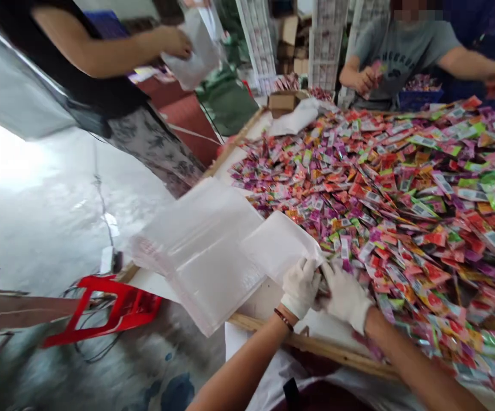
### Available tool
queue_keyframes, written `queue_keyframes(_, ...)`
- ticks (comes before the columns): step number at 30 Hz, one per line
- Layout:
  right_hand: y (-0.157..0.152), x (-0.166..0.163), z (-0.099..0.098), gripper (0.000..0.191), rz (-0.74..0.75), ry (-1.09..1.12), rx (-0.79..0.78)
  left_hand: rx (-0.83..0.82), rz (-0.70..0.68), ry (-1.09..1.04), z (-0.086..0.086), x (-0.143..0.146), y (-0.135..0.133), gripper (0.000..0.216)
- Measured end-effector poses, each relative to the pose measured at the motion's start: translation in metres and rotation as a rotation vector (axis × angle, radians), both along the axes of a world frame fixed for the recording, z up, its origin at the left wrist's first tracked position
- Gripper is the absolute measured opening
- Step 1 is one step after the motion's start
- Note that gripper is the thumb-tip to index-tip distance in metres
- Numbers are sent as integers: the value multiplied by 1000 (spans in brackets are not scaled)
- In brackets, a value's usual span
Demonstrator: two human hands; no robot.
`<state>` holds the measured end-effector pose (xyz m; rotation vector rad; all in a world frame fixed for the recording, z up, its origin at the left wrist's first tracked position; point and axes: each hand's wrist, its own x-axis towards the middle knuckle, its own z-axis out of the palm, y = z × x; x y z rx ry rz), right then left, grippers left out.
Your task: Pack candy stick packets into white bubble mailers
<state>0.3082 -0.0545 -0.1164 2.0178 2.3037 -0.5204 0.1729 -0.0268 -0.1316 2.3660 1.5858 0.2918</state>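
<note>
While forearms [251, 357] converge, left hand [302, 285] and right hand [347, 297] sit close at plastic bag [279, 245]; grips unclear.

The left forearm [247, 362] is slanting up from the bottom edge, and the right forearm [414, 359] is slanting in from the lower right. Just right of the lower centre, the white-gloved left hand [301, 285] is holding its fingers curled, the white-gloved right hand [347, 294] lying close beside it.
</note>
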Motion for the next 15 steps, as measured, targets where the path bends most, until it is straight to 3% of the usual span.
queue_keyframes(2, -11, -2, -11, 75, -3, -8, 92, 10, -17, -21, -1, -1, 4, 23)
queue_keyframes(4, -14, -4, -17, 67, -7, -44, 94, 26, -60, -21, 2, -4, 7, 23)
queue_keyframes(8, -2, -3, -11, 45, -43, -60, -9, 33, -91, 95, 20, -19, 10, 19)
queue_keyframes(11, 10, -7, -7, 38, -79, -64, -3, 23, -91, 156, 32, -22, 11, 19)
queue_keyframes(15, 16, -12, -11, 25, -28, -167, 30, -8, -173, 59, 32, -9, 7, 18)
